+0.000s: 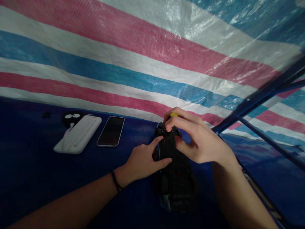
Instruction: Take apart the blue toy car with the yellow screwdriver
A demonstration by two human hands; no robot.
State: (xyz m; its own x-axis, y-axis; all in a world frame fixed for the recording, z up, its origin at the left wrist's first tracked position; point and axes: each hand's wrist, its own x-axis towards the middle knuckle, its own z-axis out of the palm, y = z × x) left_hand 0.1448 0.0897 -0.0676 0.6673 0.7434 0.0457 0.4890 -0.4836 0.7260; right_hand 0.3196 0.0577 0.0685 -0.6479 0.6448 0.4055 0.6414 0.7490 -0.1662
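A toy car point(177, 178) lies upside down on the blue surface, its black underside facing up and a small red dot showing on it. My left hand point(145, 160) holds the car by its left side, with the thumb across the underside and the index finger near the far end. My right hand point(199, 136) is curled over the far end of the car, near its wheels. Between its fingers shows the rounded end of a small yellow thing point(173, 114); the rest of it is hidden by the hand.
To the left lie a smartphone point(111, 132) with a dark screen and a white power bank point(79, 135) with a short cable. A black item with cartoon eyes point(71, 117) is behind them. Striped sheeting point(119, 63) hangs at the back; dark metal bars point(250, 105) stand right.
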